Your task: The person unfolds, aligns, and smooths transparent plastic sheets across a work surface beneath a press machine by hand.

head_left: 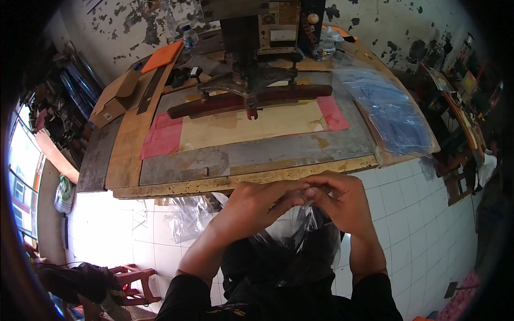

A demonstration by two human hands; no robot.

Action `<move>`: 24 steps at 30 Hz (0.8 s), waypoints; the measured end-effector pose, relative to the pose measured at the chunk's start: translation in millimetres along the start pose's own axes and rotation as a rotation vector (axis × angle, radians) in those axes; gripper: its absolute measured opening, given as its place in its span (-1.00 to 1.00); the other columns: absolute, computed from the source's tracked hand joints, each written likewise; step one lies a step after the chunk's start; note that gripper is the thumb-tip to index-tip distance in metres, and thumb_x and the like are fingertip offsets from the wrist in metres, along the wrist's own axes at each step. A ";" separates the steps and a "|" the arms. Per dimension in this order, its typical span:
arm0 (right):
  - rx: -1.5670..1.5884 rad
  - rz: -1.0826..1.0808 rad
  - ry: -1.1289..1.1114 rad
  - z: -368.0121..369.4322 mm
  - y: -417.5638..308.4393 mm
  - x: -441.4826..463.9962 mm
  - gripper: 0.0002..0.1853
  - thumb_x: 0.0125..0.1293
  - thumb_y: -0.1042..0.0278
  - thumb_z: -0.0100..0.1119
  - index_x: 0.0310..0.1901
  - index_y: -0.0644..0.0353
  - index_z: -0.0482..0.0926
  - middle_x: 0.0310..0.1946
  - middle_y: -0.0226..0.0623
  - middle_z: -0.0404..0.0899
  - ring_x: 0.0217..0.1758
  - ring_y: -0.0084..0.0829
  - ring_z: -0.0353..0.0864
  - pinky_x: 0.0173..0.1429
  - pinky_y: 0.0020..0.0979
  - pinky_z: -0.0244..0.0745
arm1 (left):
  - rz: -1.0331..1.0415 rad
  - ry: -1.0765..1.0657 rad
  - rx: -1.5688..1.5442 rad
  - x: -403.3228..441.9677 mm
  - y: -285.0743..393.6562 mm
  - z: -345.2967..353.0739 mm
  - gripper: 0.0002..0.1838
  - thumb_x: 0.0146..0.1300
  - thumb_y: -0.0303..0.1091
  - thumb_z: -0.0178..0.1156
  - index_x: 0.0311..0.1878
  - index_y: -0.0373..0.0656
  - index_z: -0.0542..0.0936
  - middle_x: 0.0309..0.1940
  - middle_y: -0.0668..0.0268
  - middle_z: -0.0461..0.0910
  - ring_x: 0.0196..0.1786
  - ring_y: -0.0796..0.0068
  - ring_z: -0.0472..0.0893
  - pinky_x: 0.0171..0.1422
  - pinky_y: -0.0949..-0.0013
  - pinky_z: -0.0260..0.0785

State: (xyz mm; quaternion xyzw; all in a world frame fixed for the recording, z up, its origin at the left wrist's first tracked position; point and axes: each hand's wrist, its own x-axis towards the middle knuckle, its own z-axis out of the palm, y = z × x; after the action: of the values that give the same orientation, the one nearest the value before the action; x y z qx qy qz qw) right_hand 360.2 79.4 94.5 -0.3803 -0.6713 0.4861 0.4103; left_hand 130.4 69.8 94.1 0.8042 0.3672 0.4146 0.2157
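My left hand (262, 203) and my right hand (338, 197) meet in front of my chest, just off the table's near edge. Fingers and thumbs of both pinch the top of a clear plastic sheet or bag (300, 235), which hangs down over my lap. Its lower part blends into my dark clothes. Beyond my hands stands a press machine (249, 64) with a long dark red bar (278, 96). Under the bar a cream sheet (251, 128) with pink ends lies on the grey metal plate (257, 155).
A stack of clear bluish plastic sheets (391, 112) lies on the table's right side. At left are a cardboard box (115, 99) and an orange board (162, 56). Crumpled plastic (187, 216) is on the floor beneath the table. A red stool (134, 281) stands lower left. Another person (476, 166) is at far right.
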 end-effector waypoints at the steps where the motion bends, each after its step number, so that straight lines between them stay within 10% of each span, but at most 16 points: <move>1: 0.028 0.056 0.027 -0.4 -1.3 0.2 -0.70 0.47 0.39 0.43 0.13 0.38 0.74 -0.06 -0.12 0.83 0.00 -0.44 0.81 0.08 -0.44 0.68 | -0.009 -0.041 0.055 -0.5 1.6 -2.6 -0.67 0.41 -0.23 0.44 0.16 -0.10 0.71 -0.35 0.30 0.79 -0.31 0.16 0.81 -0.21 0.18 0.62; 5: -0.092 0.104 0.067 -8.2 -3.8 2.1 -0.73 0.50 0.39 0.41 0.10 0.38 0.75 -0.11 -0.20 0.83 -0.01 -0.50 0.80 0.06 -0.47 0.66 | -0.417 -0.186 0.206 -6.1 14.8 -18.3 -0.60 0.41 -0.13 0.44 0.21 -0.06 0.64 -0.32 0.29 0.80 -0.29 0.13 0.80 -0.17 0.15 0.63; 14: 0.152 0.068 0.134 -31.9 3.0 3.0 -0.75 0.56 0.37 0.35 0.11 0.35 0.74 -0.20 -0.28 0.79 -0.24 -0.67 0.67 -0.21 -0.62 0.48 | -0.318 -0.265 0.104 -39.3 -15.1 -45.6 -0.81 0.46 -0.17 0.37 -0.18 -0.06 0.77 -0.47 0.37 0.75 -0.35 0.20 0.76 -0.18 0.23 0.56; 24: 0.122 0.067 0.169 -30.5 -6.6 5.4 -0.76 0.56 0.35 0.35 0.03 0.38 0.75 -0.26 -0.31 0.75 -0.29 -0.69 0.60 -0.21 -0.62 0.48 | -0.258 -0.255 0.039 -42.6 -16.1 -47.8 -0.83 0.49 -0.23 0.34 -0.15 -0.09 0.79 -0.49 0.36 0.75 -0.38 0.29 0.78 -0.20 0.23 0.55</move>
State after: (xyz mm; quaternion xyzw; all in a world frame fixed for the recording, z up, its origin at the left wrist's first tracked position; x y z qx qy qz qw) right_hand 385.5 93.1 107.7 -0.4164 -0.5907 0.5056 0.4712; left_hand 67.8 49.3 88.9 0.8005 0.4449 0.2712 0.2962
